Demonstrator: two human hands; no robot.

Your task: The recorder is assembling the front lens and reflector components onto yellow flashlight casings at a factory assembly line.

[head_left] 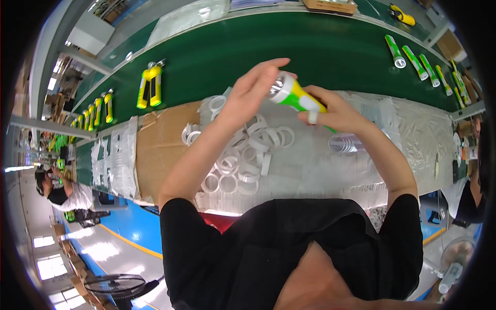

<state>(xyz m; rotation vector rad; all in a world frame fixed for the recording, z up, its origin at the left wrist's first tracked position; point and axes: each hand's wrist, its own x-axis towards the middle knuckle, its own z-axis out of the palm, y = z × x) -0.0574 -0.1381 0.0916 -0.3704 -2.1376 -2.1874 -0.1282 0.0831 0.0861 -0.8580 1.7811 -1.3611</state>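
Observation:
My right hand (333, 111) is closed around the body of a yellow, green and white flashlight (294, 96), held tilted above the work surface. A white band shows around one finger of that hand. My left hand (253, 90) is at the flashlight's shiny head, its fingers stretched out and the palm against or very near the rim. Below my hands a loose pile of white plastic rings (227, 163) lies on the plastic-covered surface. Close to my right forearm is a clear ribbed plastic piece (345, 143).
A green conveyor belt (206, 62) runs across beyond the work surface. Yellow flashlights (150, 88) stand on its left, green ones (413, 62) on its right. Brown cardboard (163, 150) covers the table left of the rings. Another person (67, 191) sits far left.

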